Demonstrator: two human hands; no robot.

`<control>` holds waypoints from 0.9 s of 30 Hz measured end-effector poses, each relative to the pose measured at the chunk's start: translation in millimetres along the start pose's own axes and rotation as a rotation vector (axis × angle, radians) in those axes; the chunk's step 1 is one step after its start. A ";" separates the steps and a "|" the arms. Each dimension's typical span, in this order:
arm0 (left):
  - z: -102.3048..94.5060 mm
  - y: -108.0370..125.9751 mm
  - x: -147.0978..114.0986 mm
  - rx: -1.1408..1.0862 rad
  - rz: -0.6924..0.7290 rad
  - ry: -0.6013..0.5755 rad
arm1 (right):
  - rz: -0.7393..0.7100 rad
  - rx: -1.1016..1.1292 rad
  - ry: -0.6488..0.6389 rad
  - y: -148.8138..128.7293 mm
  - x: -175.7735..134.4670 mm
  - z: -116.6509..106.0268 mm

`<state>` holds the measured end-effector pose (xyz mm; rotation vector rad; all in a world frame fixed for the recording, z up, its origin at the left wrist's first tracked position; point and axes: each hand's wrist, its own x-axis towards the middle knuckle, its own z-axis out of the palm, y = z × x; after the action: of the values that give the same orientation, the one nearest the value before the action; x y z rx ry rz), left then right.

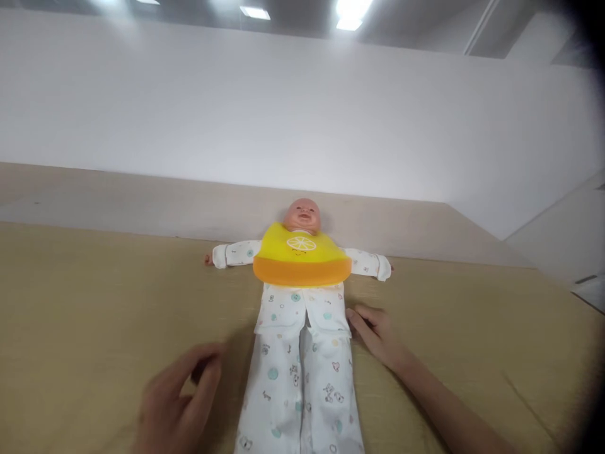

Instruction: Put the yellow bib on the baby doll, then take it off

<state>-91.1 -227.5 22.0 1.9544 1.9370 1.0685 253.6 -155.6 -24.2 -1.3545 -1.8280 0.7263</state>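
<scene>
A baby doll (303, 215) lies on its back, arms stretched out to both sides. It wears a white printed shirt (282, 309) and white printed trousers (274, 391). Over its chest is a yellow bib (302, 247) with a citrus-slice print and an orange pocket (302, 272) along the bottom. My right hand (375, 331) is at the shirt's right edge, its thumb and forefinger closed on the fabric there. Slightly blurred, my left hand (182, 400) hovers left of the trousers, fingers curled and thumb close to forefinger, with nothing visible between them.
The doll lies on a tan wood-toned surface (94, 302). A pale grey strip (142, 202) runs behind its head, with a white wall (212, 107) beyond. Ceiling lights (350, 12) show at the top, and a dark edge blocks the far right.
</scene>
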 end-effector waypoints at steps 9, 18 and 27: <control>44.3 -28.4 99.3 -0.097 -0.208 -0.133 | 0.148 -0.002 0.183 9.3 11.5 -18.2; 31.9 -61.2 168.2 -0.180 -0.388 0.041 | 0.429 0.074 0.601 61.7 31.2 -68.9; 38.2 -61.8 187.8 -0.207 -0.314 0.004 | 0.475 -0.029 0.568 52.7 55.0 -70.9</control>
<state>-138.5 -31.8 23.6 1.4829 1.9613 1.1299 331.0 -86.9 -13.1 -1.8174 -1.0871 0.4725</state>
